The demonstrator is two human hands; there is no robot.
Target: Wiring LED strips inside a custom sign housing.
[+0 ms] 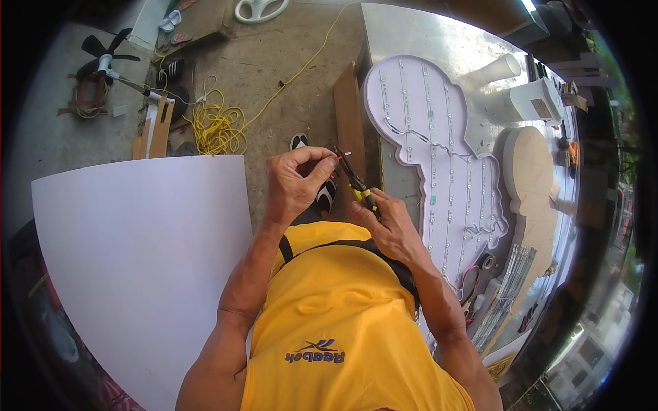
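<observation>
My left hand (pixel 298 181) is closed in a pinch on a thin red wire (pixel 340 157), held up in front of my waist. Gripped in my right hand (pixel 392 226) is a pair of pliers (pixel 358 182) with yellow and black handles, tilted up toward the left hand. The jaws of the pliers are at the wire, close to my left fingertips; whether they bite on it is too small to tell. A small white bit shows by the jaw tips. To the right of my hands lies a white cloud-shaped sign tray (pixel 426 179) fitted with rows of LED modules.
A metal-topped table (pixel 404 34) bears the tray, a wooden cutout (pixel 531 171), a white container (pixel 534 99), a tape roll (pixel 487 261) and a bundle of strips (pixel 506 291). A large white sheet (pixel 144 260) stands left. Yellow cord (pixel 216 123) lies coiled on the floor near a fan (pixel 106 58).
</observation>
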